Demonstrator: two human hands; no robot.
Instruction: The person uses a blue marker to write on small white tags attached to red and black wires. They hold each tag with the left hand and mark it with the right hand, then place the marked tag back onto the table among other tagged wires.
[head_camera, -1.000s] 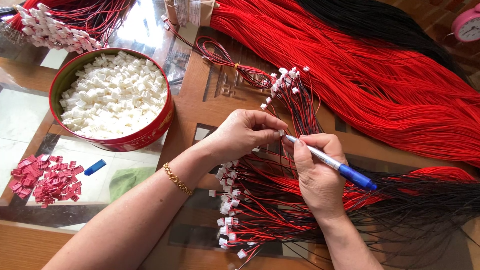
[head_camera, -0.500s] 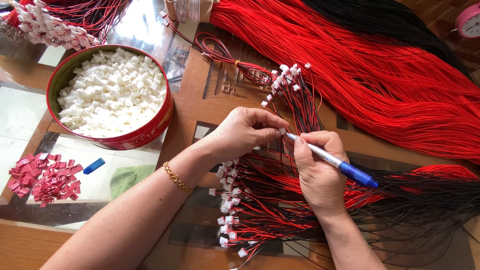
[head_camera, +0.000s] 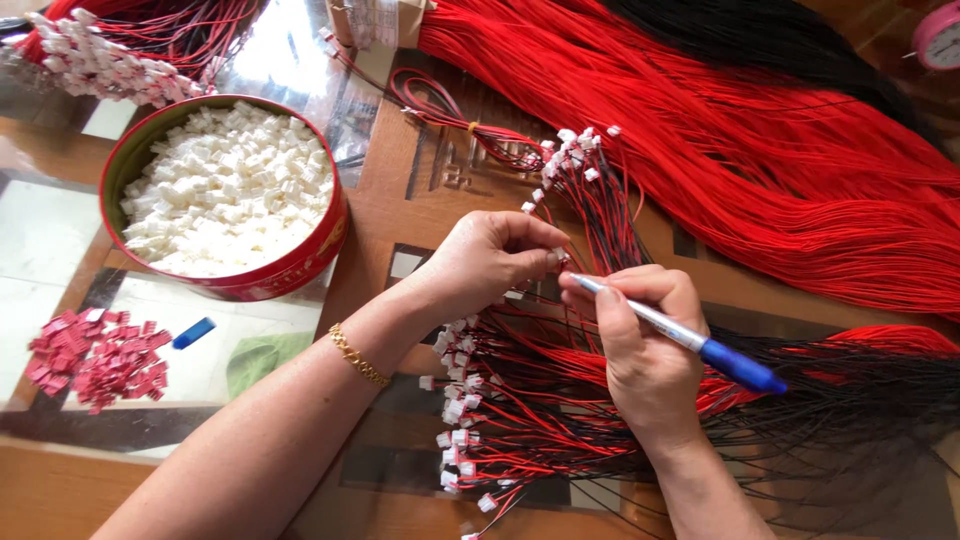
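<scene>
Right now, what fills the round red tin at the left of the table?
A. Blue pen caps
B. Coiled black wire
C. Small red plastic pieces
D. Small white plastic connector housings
D: the round red tin is heaped with small white connector housings; the small red pieces lie loose on the table outside it.
</scene>
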